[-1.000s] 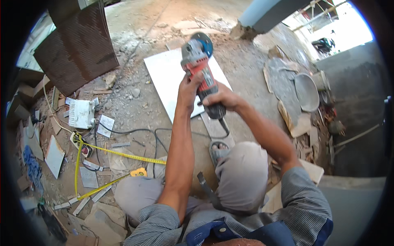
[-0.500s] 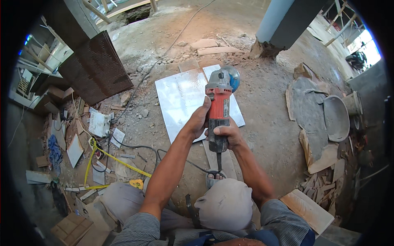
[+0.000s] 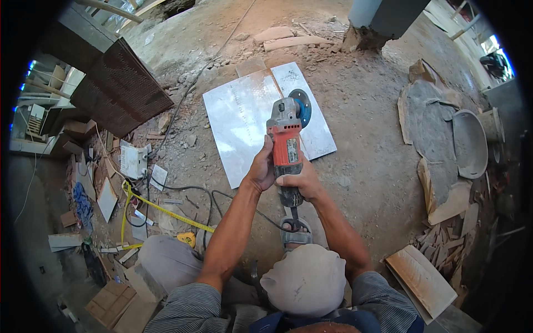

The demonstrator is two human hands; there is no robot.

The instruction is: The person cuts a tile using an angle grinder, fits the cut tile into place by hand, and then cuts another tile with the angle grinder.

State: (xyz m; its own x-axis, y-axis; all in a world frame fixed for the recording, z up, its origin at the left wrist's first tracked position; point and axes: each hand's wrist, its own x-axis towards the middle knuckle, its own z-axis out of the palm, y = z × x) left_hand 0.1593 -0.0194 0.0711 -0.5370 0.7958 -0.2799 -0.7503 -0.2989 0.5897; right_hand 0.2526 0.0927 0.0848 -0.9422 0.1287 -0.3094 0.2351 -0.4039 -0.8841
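One red-and-black angle grinder over two white tile pieces on dusty floor; its disc is above the narrower piece, contact unclear. Left hand: grip closed on red body. Right hand: grip wrapped around black rear handle.

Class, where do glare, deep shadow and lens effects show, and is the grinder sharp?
Head view: whitish glare on the larger white tile; head view: deep shade toward the lower-right rim; head view: black, rounded fisheye border; head view: the red grinder looks fairly sharp.
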